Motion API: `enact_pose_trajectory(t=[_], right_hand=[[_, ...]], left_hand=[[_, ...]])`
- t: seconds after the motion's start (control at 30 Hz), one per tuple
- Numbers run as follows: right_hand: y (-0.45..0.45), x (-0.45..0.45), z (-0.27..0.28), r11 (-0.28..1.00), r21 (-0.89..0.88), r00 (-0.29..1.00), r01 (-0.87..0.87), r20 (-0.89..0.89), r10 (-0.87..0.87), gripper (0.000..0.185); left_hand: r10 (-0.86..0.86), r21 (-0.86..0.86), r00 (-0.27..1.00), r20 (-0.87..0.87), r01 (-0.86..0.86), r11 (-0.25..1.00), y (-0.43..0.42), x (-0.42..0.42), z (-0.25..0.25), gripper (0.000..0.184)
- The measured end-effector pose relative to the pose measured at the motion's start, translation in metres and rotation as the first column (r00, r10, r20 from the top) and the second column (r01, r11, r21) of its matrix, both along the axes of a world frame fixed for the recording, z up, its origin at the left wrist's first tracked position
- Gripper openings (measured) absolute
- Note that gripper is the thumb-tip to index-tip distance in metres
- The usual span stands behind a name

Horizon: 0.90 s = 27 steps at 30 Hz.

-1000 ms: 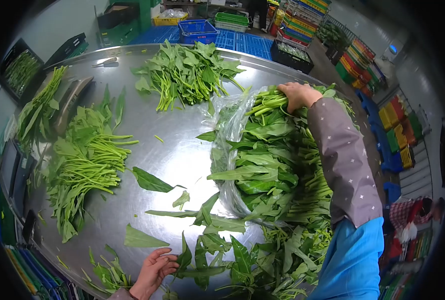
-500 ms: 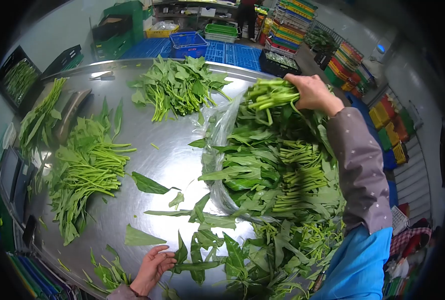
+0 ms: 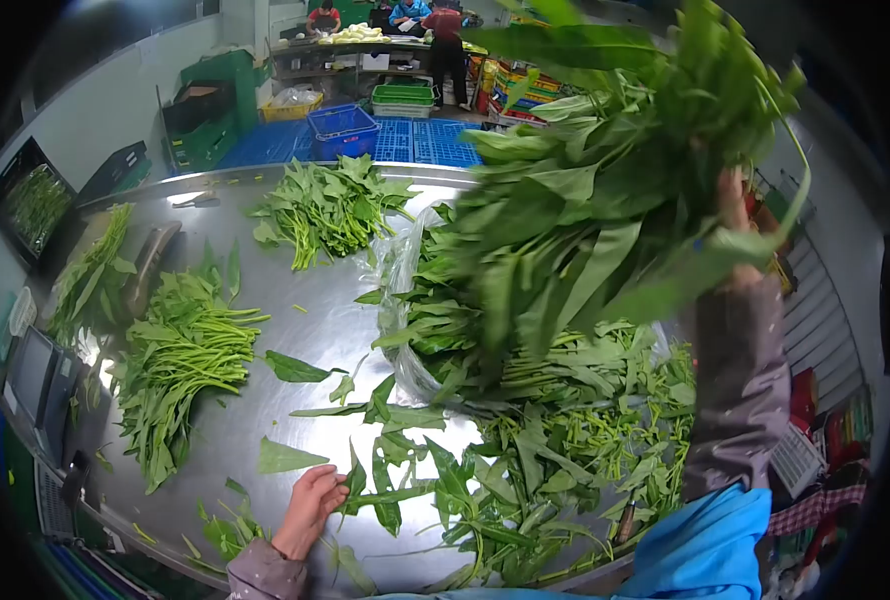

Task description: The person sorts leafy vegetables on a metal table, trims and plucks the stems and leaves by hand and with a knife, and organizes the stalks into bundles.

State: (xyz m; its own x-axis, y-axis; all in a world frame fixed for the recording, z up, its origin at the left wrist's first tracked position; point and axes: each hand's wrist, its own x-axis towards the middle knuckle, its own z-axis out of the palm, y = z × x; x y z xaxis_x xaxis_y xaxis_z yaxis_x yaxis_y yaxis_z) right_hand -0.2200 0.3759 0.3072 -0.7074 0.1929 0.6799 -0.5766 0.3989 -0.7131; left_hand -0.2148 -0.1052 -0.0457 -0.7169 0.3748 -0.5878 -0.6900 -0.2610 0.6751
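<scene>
My right hand is closed around a large bunch of leafy greens, which looks like water spinach. The bunch is raised over the right of the table, leaves hanging toward the left, and it hides most of the fingers. Below it lies a heap of the same greens, partly on a clear plastic bag. At the near edge, my left hand hovers low with fingers loosely bent and nothing visible in them. Beside its fingertips are loose leaves; I cannot tell whether they touch.
Separate bunches lie at the table's back, left and far left. A knife rests near the back rim of the metal table. A tool handle shows among scraps. Beyond are a blue crate and several people.
My right hand has lifted the bunch up and to the right, turning its leaves toward me. My left hand has barely moved. The view has tilted up slightly.
</scene>
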Motion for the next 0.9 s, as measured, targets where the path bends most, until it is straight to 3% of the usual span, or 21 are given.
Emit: enact_pose_trajectory(t=[0.03, 0.1, 0.2, 0.23, 0.27, 0.3, 0.33, 0.37, 0.4, 0.43, 0.5, 0.53, 0.57, 0.6, 0.63, 0.7, 0.8, 0.87, 0.9], right_hand=[[-0.009, 0.010, -0.023, 0.992, -0.128, 1.000, -0.003, 0.015, 0.005, 0.040], [-0.037, 0.031, -0.079, 0.921, -0.389, 0.998, 0.001, 0.056, 0.022, 0.040], [-0.128, 0.080, -0.173, 0.689, -0.723, 0.984, -0.060, 0.074, 0.163, 0.033], [-0.176, 0.107, -0.185, 0.411, -0.827, 0.891, 0.384, 0.449, 0.071, 0.057], [-0.152, 0.129, -0.315, 0.312, -0.910, 0.819, 0.272, 0.390, 0.421, 0.026], [-0.195, 0.155, -0.314, 0.283, -0.863, 0.814, 0.418, 0.494, 0.306, 0.020], [-0.228, 0.174, -0.317, 0.299, -0.809, 0.761, 0.507, 0.583, 0.287, 0.018], [-0.236, 0.191, -0.350, 0.502, -0.709, 0.714, 0.496, 0.662, 0.229, 0.020], [-0.243, 0.204, -0.363, 0.492, -0.695, 0.684, 0.525, 0.688, 0.242, 0.020], [-0.249, 0.217, -0.369, 0.481, -0.679, 0.655, 0.554, 0.712, 0.251, 0.020], [-0.240, 0.225, -0.353, 0.603, -0.551, 0.481, 0.576, 0.826, 0.294, 0.019], [-0.240, 0.223, -0.339, 0.556, -0.666, 0.558, 0.497, 0.736, 0.383, 0.023], [-0.242, 0.220, -0.332, 0.552, -0.666, 0.555, 0.502, 0.737, 0.385, 0.023], [-0.245, 0.215, -0.327, 0.585, -0.700, 0.612, 0.409, 0.687, 0.393, 0.027], [-0.245, 0.212, -0.323, 0.616, -0.723, 0.664, 0.314, 0.631, 0.402, 0.032], [-0.243, 0.214, -0.319, 0.643, -0.711, 0.656, 0.285, 0.634, 0.410, 0.041], [-0.238, 0.217, -0.318, 0.814, -0.508, 0.650, 0.283, 0.725, 0.227, 0.048], [-0.245, 0.216, -0.317, 0.770, -0.548, 0.677, 0.328, 0.704, 0.213, 0.048], [-0.248, 0.214, -0.316, 0.737, -0.583, 0.699, 0.341, 0.681, 0.216, 0.047]], left_hand=[[-0.001, -0.031, 0.999, -0.034, 0.000, 1.000, 0.001, -0.001, 0.005, 0.028], [0.079, 0.080, 0.982, -0.172, -0.066, 0.995, -0.009, -0.010, 0.011, 0.027], [0.301, 0.098, 0.891, -0.341, -0.285, 0.954, -0.038, -0.033, 0.039, 0.027], [0.400, 0.085, 0.818, -0.413, -0.402, 0.912, -0.039, -0.036, 0.066, 0.026], [0.440, 0.114, 0.725, -0.529, -0.454, 0.884, -0.054, -0.045, 0.064, 0.031], [0.498, -0.027, 0.708, -0.501, -0.588, 0.809, -0.050, -0.039, 0.095, 0.038], [0.407, -0.089, 0.679, -0.611, -0.569, 0.817, -0.057, -0.035, 0.102, 0.041], [0.284, -0.165, 0.675, -0.681, -0.519, 0.839, -0.055, -0.031, 0.112, 0.041], [0.153, -0.240, 0.659, -0.737, -0.466, 0.852, -0.048, -0.027, 0.119, 0.040], [-0.055, -0.339, 0.635, -0.771, -0.335, 0.879, -0.040, -0.022, 0.119, 0.041], [-0.372, -0.439, 0.547, -0.750, 0.008, 0.898, 0.001, 0.000, 0.119, 0.054], [-0.573, -0.545, 0.512, -0.640, 0.223, 0.808, 0.023, 0.008, 0.119, 0.066], [-0.686, -0.551, 0.402, -0.606, 0.410, 0.727, 0.049, 0.017, 0.114, 0.082], [-0.735, -0.554, 0.271, -0.621, 0.511, 0.657, 0.074, 0.026, 0.110, 0.092], [-0.807, -0.708, 0.055, -0.587, 0.449, 0.545, 0.095, 0.034, 0.101, 0.099], [-0.858, -0.751, -0.059, -0.510, 0.517, 0.411, 0.124, 0.046, 0.086, 0.111], [-0.836, -0.682, -0.043, -0.548, 0.602, 0.416, 0.128, 0.065, 0.076, 0.112], [-0.755, -0.521, 0.189, -0.628, 0.618, 0.589, 0.127, 0.072, 0.068, 0.111], [-0.760, -0.519, 0.158, -0.631, 0.642, 0.565, 0.127, 0.074, 0.067, 0.111]])
